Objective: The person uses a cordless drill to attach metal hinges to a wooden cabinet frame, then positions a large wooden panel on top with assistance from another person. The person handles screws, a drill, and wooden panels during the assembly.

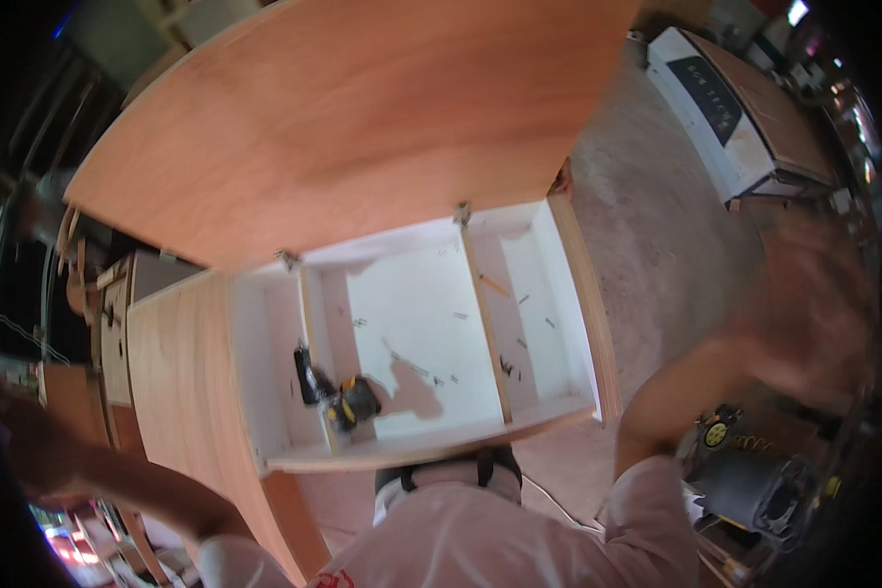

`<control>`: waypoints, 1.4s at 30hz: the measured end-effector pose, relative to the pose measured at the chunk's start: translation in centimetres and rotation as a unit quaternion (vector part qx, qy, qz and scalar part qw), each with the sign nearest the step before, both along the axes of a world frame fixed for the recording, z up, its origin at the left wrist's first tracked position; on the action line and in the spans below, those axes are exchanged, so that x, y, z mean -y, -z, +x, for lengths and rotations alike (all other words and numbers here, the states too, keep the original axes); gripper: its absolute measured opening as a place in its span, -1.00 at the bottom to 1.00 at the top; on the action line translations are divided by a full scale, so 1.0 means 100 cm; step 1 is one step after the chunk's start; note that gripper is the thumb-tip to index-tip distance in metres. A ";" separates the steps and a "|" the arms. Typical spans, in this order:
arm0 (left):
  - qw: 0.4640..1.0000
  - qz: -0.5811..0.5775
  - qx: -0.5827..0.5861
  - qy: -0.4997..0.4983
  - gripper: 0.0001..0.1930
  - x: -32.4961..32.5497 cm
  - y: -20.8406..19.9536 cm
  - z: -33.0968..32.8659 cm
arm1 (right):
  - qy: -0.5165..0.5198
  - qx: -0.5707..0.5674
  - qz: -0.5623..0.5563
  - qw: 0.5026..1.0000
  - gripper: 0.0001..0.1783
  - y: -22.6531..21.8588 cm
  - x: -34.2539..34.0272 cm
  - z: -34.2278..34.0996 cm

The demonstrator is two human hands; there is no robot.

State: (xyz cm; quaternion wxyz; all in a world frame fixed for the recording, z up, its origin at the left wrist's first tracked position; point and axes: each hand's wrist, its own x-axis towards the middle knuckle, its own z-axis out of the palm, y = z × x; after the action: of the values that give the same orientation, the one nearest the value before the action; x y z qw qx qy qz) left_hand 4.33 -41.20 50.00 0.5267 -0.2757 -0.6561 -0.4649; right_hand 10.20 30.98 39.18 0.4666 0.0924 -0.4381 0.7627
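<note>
My right hand [815,304], smeared by motion, is held out wide to the right of a white-lined wooden cabinet [606,377]. My left hand [31,446] is off to the far left, dark and blurred. The fingers of neither can be read, and no held thing shows in them. A yellow-and-black cordless drill [351,404] lies inside the cabinet, across the left divider. On the far side a large wooden panel [363,127] stands raised, joined by two metal hinges, the left hinge [287,260] and the right hinge [463,213].
Loose screws [416,367] and an orange pencil [495,285] lie in the cabinet. A wooden board [181,363] adjoins its left side. At the far right stands a large box-shaped unit [696,108]; a dark cylindrical machine [755,490] sits lower right. A cable [554,500] crosses the floor.
</note>
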 end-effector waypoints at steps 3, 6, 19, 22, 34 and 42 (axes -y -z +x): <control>0.916 0.236 0.325 -0.015 -0.36 0.024 0.153 -0.116 | -0.035 0.094 -0.108 0.989 -0.50 0.131 -0.022 -0.064; 0.863 0.254 0.425 -0.103 -0.15 0.043 0.250 -0.185 | -0.027 0.242 -0.191 0.951 -0.47 0.245 -0.050 -0.126; 0.872 0.320 0.369 0.037 0.01 0.016 0.330 -0.267 | -0.065 0.193 -0.065 0.977 -0.10 0.293 -0.110 -0.283; 0.879 0.318 0.353 0.038 -0.08 0.017 0.336 -0.271 | -0.081 0.163 -0.071 0.981 0.00 0.310 -0.073 -0.315; 0.902 0.301 0.310 -0.014 -0.35 -0.006 0.336 -0.273 | -0.097 0.279 -0.025 0.955 -0.27 0.351 -0.085 -0.311; 0.904 0.285 0.313 -0.052 -0.25 0.001 0.334 -0.276 | -0.104 0.266 -0.048 0.957 -0.24 0.355 -0.103 -0.309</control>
State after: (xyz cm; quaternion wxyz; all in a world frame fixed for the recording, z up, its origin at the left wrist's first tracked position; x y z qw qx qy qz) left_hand -23.31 -41.26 16.59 0.3743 0.0805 -0.6397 -0.6665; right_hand -20.70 41.27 3.67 0.2553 -0.0912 -0.4973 0.8241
